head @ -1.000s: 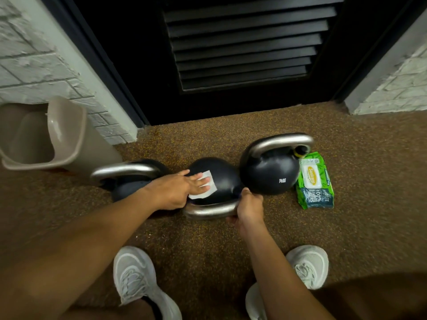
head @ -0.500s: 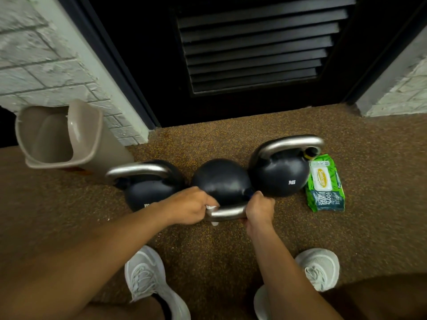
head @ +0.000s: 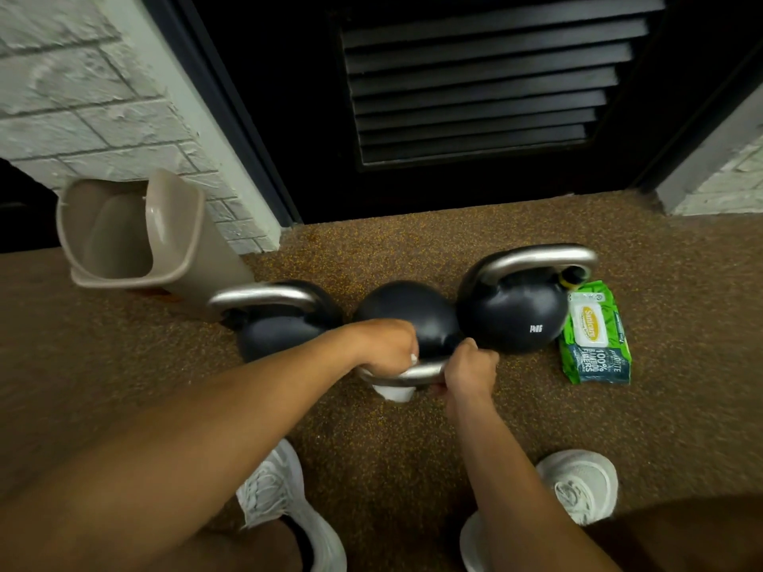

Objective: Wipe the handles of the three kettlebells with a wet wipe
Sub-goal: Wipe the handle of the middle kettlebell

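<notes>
Middle black round kettlebell (head: 406, 313) is tipped toward the person, its silver steel handle (head: 417, 372) low at the near side, long axis running left-right. Left hand (head: 386, 344) curls around the handle's left end with a white wet wipe (head: 394, 390) wrapped under it, wipe hanging below the bar. Right hand (head: 470, 365) grips the handle's right end. Left black kettlebell (head: 272, 328) and right black kettlebell (head: 516, 311) flank it, touching, handles up. Green wipes packet (head: 594, 336) lies just beside the right one. Beige plastic bin (head: 136, 237) stands at the left by the white brick wall (head: 82, 97). White sneakers (head: 578, 485) are on brown speckled floor (head: 413, 468).
</notes>
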The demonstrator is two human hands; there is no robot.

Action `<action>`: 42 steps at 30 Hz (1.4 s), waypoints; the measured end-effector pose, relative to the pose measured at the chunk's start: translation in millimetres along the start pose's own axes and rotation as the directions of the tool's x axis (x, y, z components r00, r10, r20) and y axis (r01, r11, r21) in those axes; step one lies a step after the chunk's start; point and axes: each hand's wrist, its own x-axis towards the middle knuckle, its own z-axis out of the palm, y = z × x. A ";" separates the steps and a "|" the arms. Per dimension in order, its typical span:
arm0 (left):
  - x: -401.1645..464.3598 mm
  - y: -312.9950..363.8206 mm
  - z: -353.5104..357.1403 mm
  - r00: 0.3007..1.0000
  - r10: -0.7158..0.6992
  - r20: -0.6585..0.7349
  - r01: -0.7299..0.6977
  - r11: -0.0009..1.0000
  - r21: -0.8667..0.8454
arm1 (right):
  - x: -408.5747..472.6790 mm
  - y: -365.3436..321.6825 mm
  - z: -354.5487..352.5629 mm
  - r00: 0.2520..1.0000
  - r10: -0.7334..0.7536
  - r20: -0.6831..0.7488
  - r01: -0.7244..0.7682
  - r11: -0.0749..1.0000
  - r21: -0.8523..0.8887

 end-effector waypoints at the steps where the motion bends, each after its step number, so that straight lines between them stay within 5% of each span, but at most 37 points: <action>1: 1.0 4.3 -0.8 0.999 -0.008 -0.043 0.007 0.999 -0.031 | 0.1 -2.5 -0.1 1.000 0.010 0.003 -0.010 1.000 0.015; 9: -19.3 -28.8 12.6 0.950 -0.090 -0.298 -0.011 0.947 -0.321 | 2.5 -16.4 0.0 0.998 0.058 0.030 -0.060 0.997 0.057; 17: -25.3 -71.6 20.7 0.932 -0.134 -0.336 0.044 0.964 -0.262 | -5.5 -25.9 7.5 0.995 0.069 0.066 -0.072 0.997 0.041; 21: -33.6 -49.7 54.4 0.764 -0.300 -0.571 0.066 0.917 -0.393 | 0.4 -33.2 12.0 0.993 0.095 0.069 -0.098 0.994 0.048; 25: -29.0 -6.7 88.7 0.541 -0.479 -0.691 -0.162 0.747 -0.645 | 13.1 -46.8 14.9 0.990 0.108 0.095 -0.106 0.994 -0.030; 28: -18.2 -2.8 85.2 0.475 -0.477 -0.740 -0.184 0.768 -0.613 | 15.1 -61.9 17.5 0.985 0.110 0.133 -0.096 0.990 -0.108; 30: -14.9 -4.8 69.4 0.484 -0.405 -0.776 -0.150 0.835 -0.529 | 17.5 -68.7 23.1 0.984 0.106 0.146 -0.090 0.990 -0.111; 34: 5.3 16.0 27.0 0.618 -0.140 -0.774 -0.132 0.952 -0.278 | 19.3 -89.2 45.2 0.990 -0.020 0.140 0.025 0.999 -0.033; 39: 24.2 0.7 -9.2 0.687 -0.007 -0.727 -0.058 0.996 -0.063 | 19.4 -119.2 58.8 0.947 -0.068 0.313 0.066 0.998 0.014; 42: 22.6 -27.7 -18.1 0.683 -0.005 -0.731 -0.031 0.999 -0.037 | 33.4 -120.2 66.5 0.960 0.092 0.264 -0.075 0.994 -0.074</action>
